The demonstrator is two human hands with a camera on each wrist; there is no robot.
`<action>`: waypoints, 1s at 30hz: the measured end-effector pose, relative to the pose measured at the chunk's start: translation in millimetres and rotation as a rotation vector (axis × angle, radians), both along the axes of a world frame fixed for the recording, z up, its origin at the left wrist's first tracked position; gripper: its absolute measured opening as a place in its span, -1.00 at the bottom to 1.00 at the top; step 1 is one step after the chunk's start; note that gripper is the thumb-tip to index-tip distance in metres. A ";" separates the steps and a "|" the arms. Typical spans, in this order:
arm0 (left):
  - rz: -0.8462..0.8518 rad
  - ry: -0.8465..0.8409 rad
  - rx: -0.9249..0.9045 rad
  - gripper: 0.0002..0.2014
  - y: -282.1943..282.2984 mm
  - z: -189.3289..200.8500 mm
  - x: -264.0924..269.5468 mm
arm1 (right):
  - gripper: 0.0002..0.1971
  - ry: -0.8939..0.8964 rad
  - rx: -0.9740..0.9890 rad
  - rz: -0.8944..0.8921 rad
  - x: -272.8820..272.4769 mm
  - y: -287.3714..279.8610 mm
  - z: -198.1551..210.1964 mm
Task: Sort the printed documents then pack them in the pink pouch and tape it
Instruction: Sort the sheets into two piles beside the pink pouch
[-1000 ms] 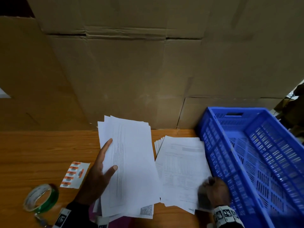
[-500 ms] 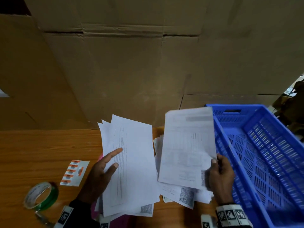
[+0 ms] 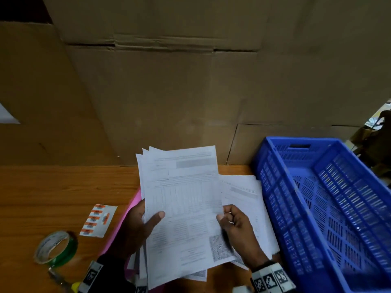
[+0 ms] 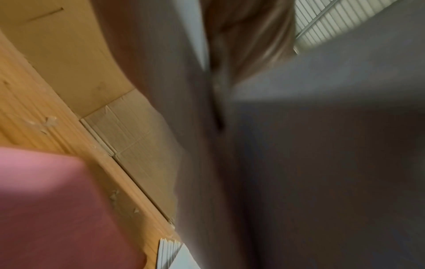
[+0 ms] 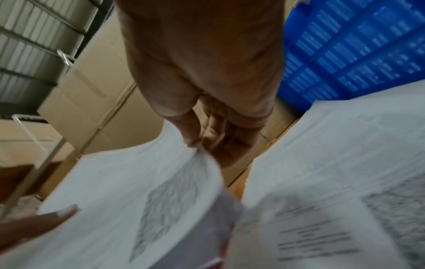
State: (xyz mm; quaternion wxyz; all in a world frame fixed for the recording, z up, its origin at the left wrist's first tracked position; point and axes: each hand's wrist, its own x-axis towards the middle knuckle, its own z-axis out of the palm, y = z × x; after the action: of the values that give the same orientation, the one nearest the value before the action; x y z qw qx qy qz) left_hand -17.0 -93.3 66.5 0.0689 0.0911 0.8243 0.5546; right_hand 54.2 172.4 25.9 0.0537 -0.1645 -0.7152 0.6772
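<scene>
Pinching sheaf edges, both hands; crate just right.

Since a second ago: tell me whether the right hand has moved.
Yes. The right hand has gone left, away from the blue crate, carrying a sheet onto the left hand's stack.

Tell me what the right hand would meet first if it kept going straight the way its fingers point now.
Most likely the held stack of sheets itself: the right hand points left, pinching its right edge. Beyond that lies the left hand, whose thumb sits on the stack. Depth is unclear.
</scene>
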 end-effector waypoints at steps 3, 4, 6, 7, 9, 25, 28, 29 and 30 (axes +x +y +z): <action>0.003 0.031 -0.072 -0.35 -12.5 -6.0 -4.3 | -0.88 -0.124 0.159 -0.103 0.6 10.6 -19.2; 0.001 0.061 -0.057 -0.24 -14.8 -5.0 -5.2 | -0.87 -0.190 0.272 -0.157 1.5 18.9 -27.2; 0.023 0.146 -0.001 0.00 -16.8 -1.8 -5.4 | -0.67 -0.420 0.540 -0.201 4.3 39.4 -43.9; 0.045 0.170 0.019 0.06 -17.8 -1.4 -5.9 | -0.49 -0.564 0.637 -0.190 6.9 49.3 -53.0; 0.061 0.191 0.030 0.07 -20.4 -1.1 -6.1 | -0.21 -0.775 0.787 -0.123 11.4 63.7 -74.1; -0.091 0.148 -0.086 -0.44 -25.3 -19.2 -10.7 | -0.80 -0.316 0.540 -0.329 20.1 86.0 -62.1; -0.088 0.127 -0.099 -0.38 -28.6 -21.9 -11.4 | -0.78 -0.104 0.505 -0.421 19.0 92.5 -41.2; -0.085 0.125 -0.106 -0.36 -28.8 -23.0 -12.5 | -0.81 -0.038 0.410 -0.446 17.4 93.0 -31.5; -0.079 0.116 -0.112 -0.35 -28.9 -23.7 -13.7 | -0.83 0.005 0.297 -0.474 15.4 92.4 -21.0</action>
State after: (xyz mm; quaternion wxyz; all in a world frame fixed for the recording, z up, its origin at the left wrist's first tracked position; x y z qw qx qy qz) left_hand -30.7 -122.2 42.7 0.0477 0.1516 0.8523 0.4983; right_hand 69.6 264.7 4.9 0.2356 -0.3160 -0.7480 0.5340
